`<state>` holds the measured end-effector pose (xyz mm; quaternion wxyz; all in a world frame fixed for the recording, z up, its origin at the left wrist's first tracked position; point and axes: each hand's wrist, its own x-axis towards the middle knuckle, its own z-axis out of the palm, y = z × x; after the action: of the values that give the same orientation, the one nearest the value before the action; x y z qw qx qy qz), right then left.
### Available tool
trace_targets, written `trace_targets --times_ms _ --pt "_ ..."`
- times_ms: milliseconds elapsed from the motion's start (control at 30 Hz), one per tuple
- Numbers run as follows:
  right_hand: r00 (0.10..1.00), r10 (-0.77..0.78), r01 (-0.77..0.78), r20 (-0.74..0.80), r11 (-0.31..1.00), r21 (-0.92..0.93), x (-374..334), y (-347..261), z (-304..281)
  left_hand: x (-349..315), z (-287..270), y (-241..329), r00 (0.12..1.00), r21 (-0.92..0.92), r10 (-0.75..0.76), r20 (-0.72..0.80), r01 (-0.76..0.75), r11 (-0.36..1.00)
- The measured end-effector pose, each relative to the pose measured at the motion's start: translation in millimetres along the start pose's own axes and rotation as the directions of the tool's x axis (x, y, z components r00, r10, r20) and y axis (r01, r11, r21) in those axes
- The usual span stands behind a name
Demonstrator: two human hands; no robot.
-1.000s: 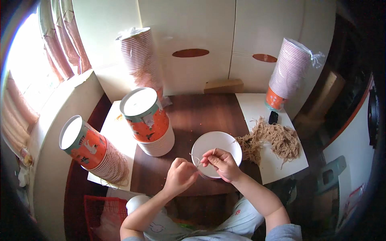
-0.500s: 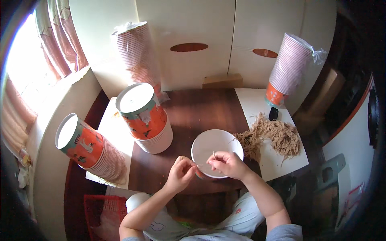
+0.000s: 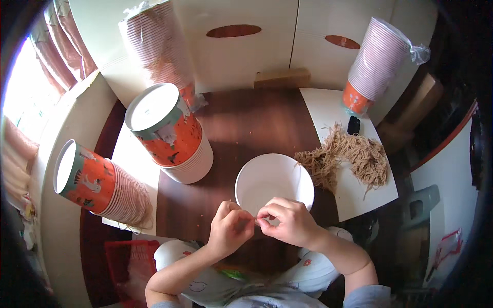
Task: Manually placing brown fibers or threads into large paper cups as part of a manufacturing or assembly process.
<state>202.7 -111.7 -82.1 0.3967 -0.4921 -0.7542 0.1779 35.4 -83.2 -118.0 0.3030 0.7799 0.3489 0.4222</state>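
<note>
A white-lined paper bucket stands upright on the brown table before me, its mouth facing up. At its near rim, the fingertips of my left hand and my right hand meet in two pinches. They hold a thin strand of twine, mostly hidden by the fingers. The right hand covers part of the bucket's near edge. Just right of the bucket lies a tangled heap of tan twine, spreading from the table onto a white board.
Stacked orange-and-green buckets stand at left centre, and another stack leans at far left. Plastic-wrapped bucket stacks rise at back left and back right. A small black object lies beside the twine. A red basket sits below the table's left.
My hands have come together from a small gap, and their fingertips now meet. The strand that stuck up from my right hand no longer shows. The whole view has shifted slightly.
</note>
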Motion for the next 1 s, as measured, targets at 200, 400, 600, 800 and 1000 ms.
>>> trace_targets --times_ms 200,400,600,800,1000 --pt "1.000 0.009 -0.009 0.015 1.000 0.012 -1.0 1.8 4.9 0.3 -1.2 -2.6 0.988 0.117 0.151 -0.016 -0.148 0.982" --pt "0.999 -0.050 0.051 0.013 0.997 -0.061 0.2 0.3 7.5 -0.4 -0.4 -7.3 0.973 0.197 0.233 0.005 -0.229 0.953" --pt "1.000 -0.013 0.013 0.004 1.000 -0.016 -1.3 1.7 9.6 1.2 -2.2 -3.6 0.968 0.240 0.249 0.008 -0.244 0.940" --pt "0.999 0.011 -0.011 0.030 1.000 0.002 -1.1 3.5 10.3 -0.3 -0.7 -5.9 0.970 0.237 0.242 0.025 -0.241 0.941" --pt "0.975 0.162 -0.202 0.153 0.931 0.303 1.6 9.8 6.4 0.3 -1.6 -7.8 0.981 0.186 0.191 0.038 -0.195 0.963"
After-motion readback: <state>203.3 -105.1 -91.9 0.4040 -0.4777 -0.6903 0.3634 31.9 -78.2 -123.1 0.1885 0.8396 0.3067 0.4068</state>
